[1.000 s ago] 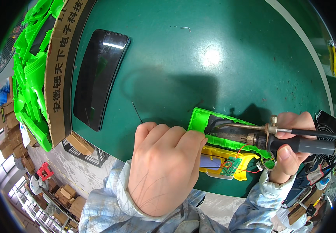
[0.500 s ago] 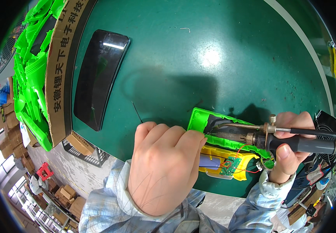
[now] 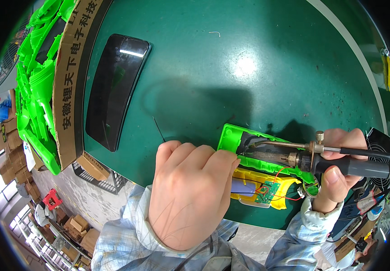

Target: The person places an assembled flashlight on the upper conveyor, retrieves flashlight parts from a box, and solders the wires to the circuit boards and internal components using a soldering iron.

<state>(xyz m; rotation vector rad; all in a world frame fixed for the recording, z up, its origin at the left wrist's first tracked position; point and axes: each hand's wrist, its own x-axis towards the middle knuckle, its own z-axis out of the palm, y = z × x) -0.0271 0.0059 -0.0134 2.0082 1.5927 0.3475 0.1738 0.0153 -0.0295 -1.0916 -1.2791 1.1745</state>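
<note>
My right hand (image 3: 337,180) is closed around the black handle of a soldering iron (image 3: 355,167), which has a metal solder-feed tube (image 3: 285,144) along it. The iron's tip end lies over a green plastic housing half (image 3: 229,137), close to my left fingertips. My left hand (image 3: 190,189) is a closed fist, thumb and finger pinched at the housing's near left corner. A thin black wire (image 3: 159,128) sticks out from the fist's far side. Just below the green half lies a yellow housing part (image 3: 290,185) with a green circuit board (image 3: 268,192), a purple cylindrical cell (image 3: 242,187) and thin red and black wires.
A dark glossy phone-like slab (image 3: 118,90) lies at the left of the green table (image 3: 186,54). Beyond it, a cardboard box (image 3: 75,86) is heaped with green plastic parts (image 3: 41,86). A small wire scrap (image 3: 215,32) lies far back. A black fan (image 3: 378,149) stands at the right.
The soldering iron and its feed tube have shifted slightly to the right, the tip drawing back a little from my left fingertips. My left hand stays in nearly the same place.
</note>
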